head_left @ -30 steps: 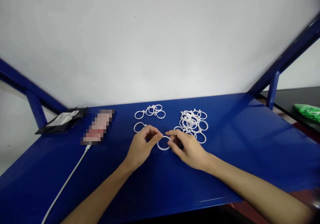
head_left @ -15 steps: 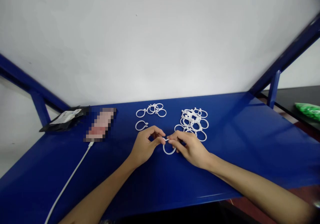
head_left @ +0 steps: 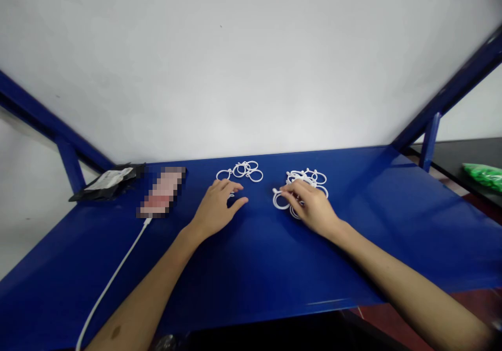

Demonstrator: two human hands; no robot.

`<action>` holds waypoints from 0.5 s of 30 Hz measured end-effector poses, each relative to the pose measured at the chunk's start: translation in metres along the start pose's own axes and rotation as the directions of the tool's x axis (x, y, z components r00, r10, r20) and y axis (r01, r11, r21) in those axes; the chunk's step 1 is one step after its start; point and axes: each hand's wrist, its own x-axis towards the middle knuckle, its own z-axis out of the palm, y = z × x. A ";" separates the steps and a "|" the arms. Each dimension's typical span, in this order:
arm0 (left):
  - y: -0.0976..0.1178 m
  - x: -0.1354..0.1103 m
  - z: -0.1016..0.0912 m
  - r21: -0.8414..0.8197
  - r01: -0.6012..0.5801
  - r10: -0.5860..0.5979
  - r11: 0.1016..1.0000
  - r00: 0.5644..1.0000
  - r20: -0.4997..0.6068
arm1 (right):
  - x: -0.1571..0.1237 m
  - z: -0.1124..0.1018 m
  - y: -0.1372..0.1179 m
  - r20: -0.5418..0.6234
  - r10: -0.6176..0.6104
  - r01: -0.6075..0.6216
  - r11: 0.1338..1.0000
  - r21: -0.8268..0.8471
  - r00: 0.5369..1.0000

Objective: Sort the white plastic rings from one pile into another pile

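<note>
On the blue table [head_left: 251,257] my left hand [head_left: 216,207] lies flat with its fingers stretched out, just below a small group of white plastic rings [head_left: 243,171]. It covers the spot where a single ring lay, and only a sliver of white shows at its fingertips. My right hand [head_left: 311,205] rests on the near side of a bigger pile of white rings [head_left: 309,176]. Its thumb and fingers are pinched on one white ring [head_left: 280,201] at the pile's left edge.
A blurred-out phone [head_left: 162,194] lies at the left with a white cable [head_left: 113,278] running toward me. A black packet [head_left: 105,181] sits at the far left corner. Blue frame posts [head_left: 430,139] rise at both sides. Green material [head_left: 484,174] lies on a dark table at the right.
Both hands held one ring between them in front of me. They have separated: the left moved forward to the left group, the right moved forward to the pile.
</note>
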 end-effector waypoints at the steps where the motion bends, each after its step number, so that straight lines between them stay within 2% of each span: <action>1: -0.006 0.001 -0.001 0.097 0.017 -0.016 0.995 1.000 -0.003 | 0.002 -0.003 0.008 -0.043 0.017 -0.020 0.997 -0.076 0.999; 4: -0.020 0.003 -0.001 0.297 0.042 -0.053 0.954 0.998 0.029 | 0.007 -0.011 0.031 -0.101 0.014 -0.046 0.943 -0.329 0.995; 6: -0.022 0.003 0.000 0.346 0.044 -0.068 0.937 0.996 0.057 | 0.008 -0.014 0.042 -0.077 0.008 -0.042 0.891 -0.452 0.997; 9: -0.016 0.002 -0.001 0.349 0.051 -0.069 0.936 0.997 0.039 | 0.009 -0.015 0.045 -0.074 0.004 -0.042 0.852 -0.521 0.997; 12: 0.002 0.000 -0.006 0.219 0.084 -0.078 0.972 0.996 -0.038 | 0.008 -0.013 0.031 -0.104 -0.029 -0.022 0.887 -0.462 0.994; 15: 0.023 -0.006 -0.007 -0.102 0.152 -0.157 0.983 0.987 -0.040 | 0.002 -0.008 0.003 -0.044 -0.092 0.077 0.957 -0.278 0.995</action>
